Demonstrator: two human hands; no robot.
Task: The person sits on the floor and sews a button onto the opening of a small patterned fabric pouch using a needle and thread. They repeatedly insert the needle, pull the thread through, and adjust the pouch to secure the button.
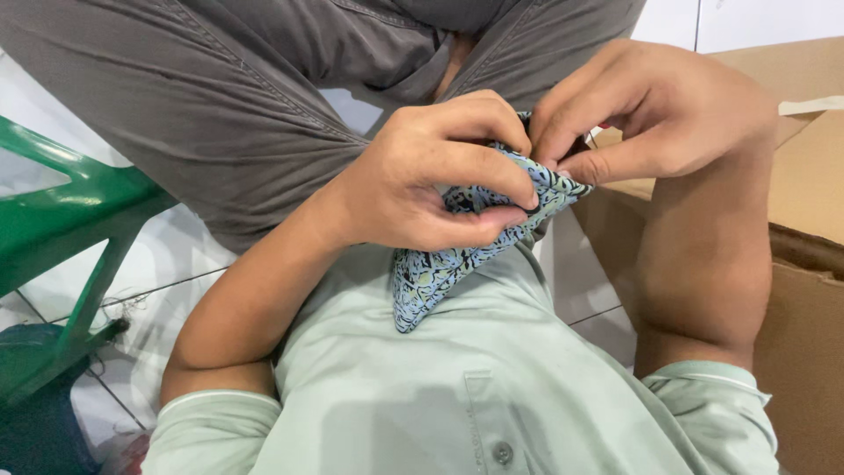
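My left hand (431,171) is closed around a small piece of blue, black and pale green patterned cloth (440,268), bunched in the fingers with a pointed end hanging down over my pale green shirt (457,387). My right hand (646,110) pinches the upper edge of the same cloth between thumb and fingertips, right beside the left hand's fingers. Both hands meet close in front of my chest, above my grey trousers (237,97). The part of the cloth inside the fists is hidden.
An open brown cardboard box (804,220) stands at the right, close to my right forearm. A green plastic chair frame (61,220) is at the left over a white tiled floor (167,264). A dark blue object (35,431) lies at the bottom left.
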